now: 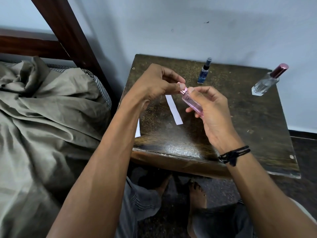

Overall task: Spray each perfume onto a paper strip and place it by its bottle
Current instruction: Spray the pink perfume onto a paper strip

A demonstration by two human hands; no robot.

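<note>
Centrally, the pink bottle (192,102) hangs above the counter (240,134). The right hand (211,114) closes its grip round the glass body, and the left hand (159,85) pinches the cap (183,91), apparently to pull it off. The bottle looks small, light, smooth and breakable, and is best held by its flat sides. A limp paper strip (173,109) lies on the worn dark wood. A blue bottle (204,73) and a clear bottle (267,81) stand behind, and a bed (42,109) lies to the left.
</note>
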